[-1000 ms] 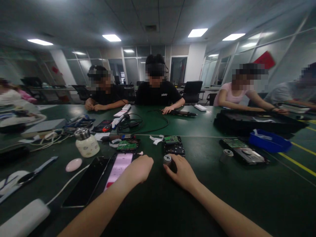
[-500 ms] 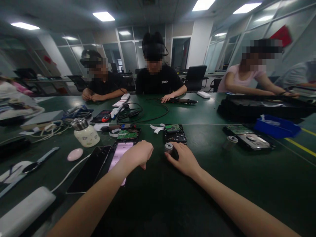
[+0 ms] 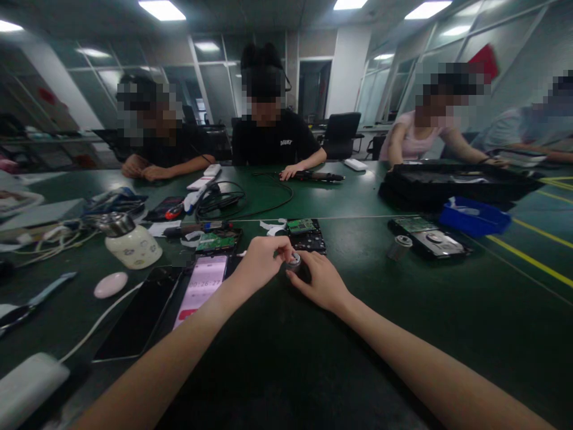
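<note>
A small grey metal cylinder [image 3: 293, 263] stands on the green table, with holes or dark spots in its top. My right hand [image 3: 326, 282] curls around it from the right, thumb in front. From the left, my left hand [image 3: 262, 258] reaches over with its fingertips pinched together at the cylinder's top; whatever is between them is too small to make out. Just behind lies a hard drive [image 3: 308, 236] with a green circuit board and a white ribbon strip. A second, similar metal cylinder [image 3: 399, 247] stands further right, beside another hard drive [image 3: 441, 242].
Left of my hands lie a phone showing a timer [image 3: 203, 280], a dark tablet-like device [image 3: 138, 316] and a cream bottle [image 3: 132, 242]. A blue bin [image 3: 477, 218] and a black tray [image 3: 456, 185] are at the right. Across the table, a person's hand rests near an electric screwdriver [image 3: 320, 177].
My left hand has moved right, from above the phone to the top of the metal cylinder. My right hand stays around the cylinder. The whole view has shifted slightly.
</note>
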### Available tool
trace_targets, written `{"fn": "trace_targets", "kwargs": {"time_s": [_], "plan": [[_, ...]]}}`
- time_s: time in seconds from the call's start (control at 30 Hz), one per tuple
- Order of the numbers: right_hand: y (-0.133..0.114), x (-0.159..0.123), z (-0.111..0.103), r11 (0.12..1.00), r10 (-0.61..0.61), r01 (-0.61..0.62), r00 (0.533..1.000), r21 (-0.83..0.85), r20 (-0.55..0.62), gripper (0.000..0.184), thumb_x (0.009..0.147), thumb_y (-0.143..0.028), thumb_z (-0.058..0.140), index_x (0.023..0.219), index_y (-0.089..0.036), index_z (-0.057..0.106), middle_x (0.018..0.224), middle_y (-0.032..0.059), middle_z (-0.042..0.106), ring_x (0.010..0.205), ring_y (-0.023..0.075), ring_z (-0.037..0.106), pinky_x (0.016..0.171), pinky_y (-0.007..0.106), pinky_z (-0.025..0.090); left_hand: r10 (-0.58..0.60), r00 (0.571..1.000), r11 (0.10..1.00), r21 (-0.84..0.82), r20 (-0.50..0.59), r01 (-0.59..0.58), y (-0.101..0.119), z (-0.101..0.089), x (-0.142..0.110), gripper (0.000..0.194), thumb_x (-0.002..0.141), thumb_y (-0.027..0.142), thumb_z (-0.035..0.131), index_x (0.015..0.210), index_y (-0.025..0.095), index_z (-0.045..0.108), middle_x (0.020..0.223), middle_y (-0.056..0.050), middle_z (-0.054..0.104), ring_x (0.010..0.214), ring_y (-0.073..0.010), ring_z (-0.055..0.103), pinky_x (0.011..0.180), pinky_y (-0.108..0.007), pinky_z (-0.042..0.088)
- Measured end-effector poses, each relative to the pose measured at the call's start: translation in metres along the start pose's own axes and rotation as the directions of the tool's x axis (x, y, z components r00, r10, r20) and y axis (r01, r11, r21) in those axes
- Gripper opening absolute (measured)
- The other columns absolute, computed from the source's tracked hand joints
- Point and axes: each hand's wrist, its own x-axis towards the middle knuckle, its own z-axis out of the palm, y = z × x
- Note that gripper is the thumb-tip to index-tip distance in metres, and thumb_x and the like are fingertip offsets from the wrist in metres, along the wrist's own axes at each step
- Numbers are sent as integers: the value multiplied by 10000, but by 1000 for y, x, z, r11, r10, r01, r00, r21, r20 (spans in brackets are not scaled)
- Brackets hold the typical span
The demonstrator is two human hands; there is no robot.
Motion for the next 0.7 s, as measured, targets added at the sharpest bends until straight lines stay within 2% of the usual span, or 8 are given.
{"fn": "trace_targets", "kwargs": {"time_s": [0.23, 0.4, 0.5, 0.6, 0.7], "plan": [[0, -1, -1, 1000, -4, 4, 1000, 1, -13, 355, 845, -364, 525, 1133, -158, 513, 1013, 89, 615, 911, 231, 544, 818, 361, 415, -1, 999, 995, -97, -53, -4, -3, 7, -2, 256, 640, -47, 468, 550, 179, 548, 677, 31, 681, 741, -129, 653, 697, -218, 467], [0, -1, -1, 1000, 3, -3, 1000, -10, -10, 375, 847, -367, 527, 1150, -148, 507, 1019, 92, 614, 919, 230, 545, 827, 361, 416, -67, 998, 983, -174, -19, 63, -5, 7, -2, 201, 677, 10, 527, 575, 179, 562, 683, 19, 675, 723, -138, 655, 697, -236, 482], [0, -1, -1, 1000, 1, -1, 1000, -13, -5, 375, 848, -367, 523, 1152, -148, 502, 1014, 93, 613, 918, 230, 548, 825, 364, 419, -73, 997, 984, -163, 14, 74, -2, 7, -1, 149, 699, 62, 565, 614, 183, 585, 684, 20, 670, 707, -135, 644, 688, -236, 476], [1, -1, -1, 1000, -4, 4, 1000, -15, -4, 355, 841, -351, 528, 1132, -148, 508, 1014, 94, 613, 918, 231, 547, 822, 363, 419, -79, 997, 993, -86, -21, 77, 3, 8, -1, 48, 700, 192, 650, 688, 193, 603, 755, 12, 669, 765, -158, 631, 729, -272, 469], [0, -1, -1, 1000, -3, 3, 1000, -13, -5, 329, 838, -336, 533, 1115, -158, 515, 1022, 90, 612, 923, 229, 547, 820, 360, 417, -113, 990, 993, 24, -83, 115, 5, 8, -2, 156, 649, 283, 718, 709, 198, 603, 765, 1, 659, 806, -198, 624, 736, -310, 460]]}}
